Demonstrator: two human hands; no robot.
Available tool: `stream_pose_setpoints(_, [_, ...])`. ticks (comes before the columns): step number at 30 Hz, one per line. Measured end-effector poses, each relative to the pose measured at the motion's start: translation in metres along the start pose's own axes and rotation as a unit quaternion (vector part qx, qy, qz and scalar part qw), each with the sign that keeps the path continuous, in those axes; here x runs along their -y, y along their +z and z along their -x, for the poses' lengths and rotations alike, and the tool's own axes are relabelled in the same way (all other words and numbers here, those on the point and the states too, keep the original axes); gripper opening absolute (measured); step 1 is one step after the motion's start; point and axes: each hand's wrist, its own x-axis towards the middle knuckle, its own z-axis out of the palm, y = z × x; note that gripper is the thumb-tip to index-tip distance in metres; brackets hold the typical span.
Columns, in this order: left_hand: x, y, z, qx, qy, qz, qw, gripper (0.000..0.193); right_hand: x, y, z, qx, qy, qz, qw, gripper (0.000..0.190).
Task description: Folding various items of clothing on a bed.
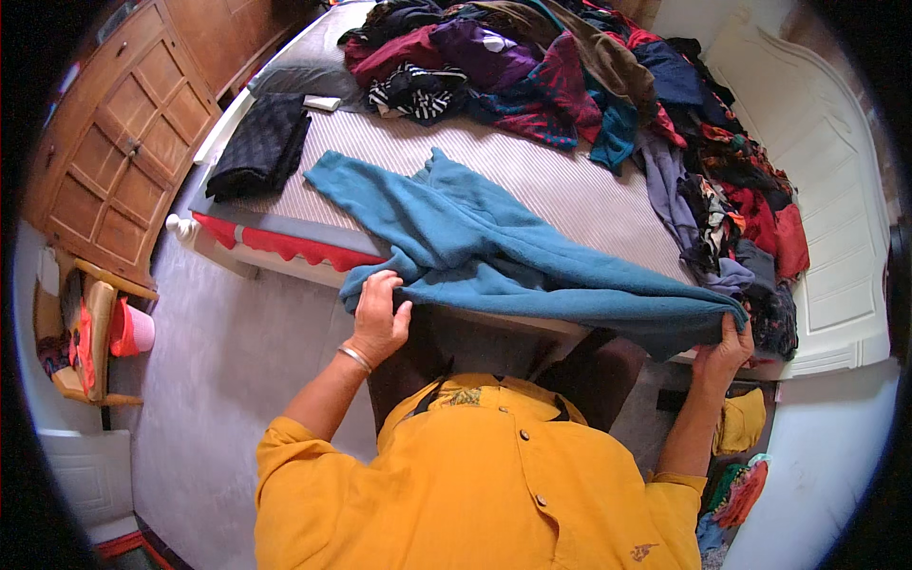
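A blue-teal knitted garment (491, 249) lies spread across the near edge of the bed, partly creased and hanging over the front. At its left lower end, my left hand (377, 313) touches the cloth with curved fingers; whether it pinches the fabric is hard to see. My right hand (723, 353) grips the far right end of the garment between thumb and fingers. Beyond the garment's left part lies a folded dark checked cloth (260, 149).
A large heap of mixed clothes (499, 64) covers the bed's back and right side, by the white headboard (812, 185). A small white object (321, 103) rests near the dark cloth. Wooden cabinet (121, 149) and pink basket (135, 329) stand left.
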Motion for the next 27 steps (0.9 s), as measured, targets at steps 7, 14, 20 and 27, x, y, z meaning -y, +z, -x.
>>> stream_pose_setpoints(7, [0.007,0.016,0.038,0.007,-0.121,-0.151,0.981,0.05,0.011,0.007,-0.001,0.034,-0.013,-0.01,0.999,0.013])
stream_pose_setpoints(14, [0.048,0.026,0.011,0.008,-0.192,-0.187,0.963,0.041,0.006,0.006,-0.004,0.021,-0.021,-0.017,0.999,0.015])
stream_pose_setpoints(20, [0.036,-0.037,-0.021,-0.102,-0.128,-0.017,0.986,0.029,0.005,-0.003,-0.02,-0.01,0.011,-0.024,1.0,0.019])
stream_pose_setpoints(27, [0.025,-0.11,-0.032,-0.021,-0.087,-0.08,0.993,0.017,-0.005,-0.022,-0.05,-0.067,0.028,-0.036,0.997,0.019])
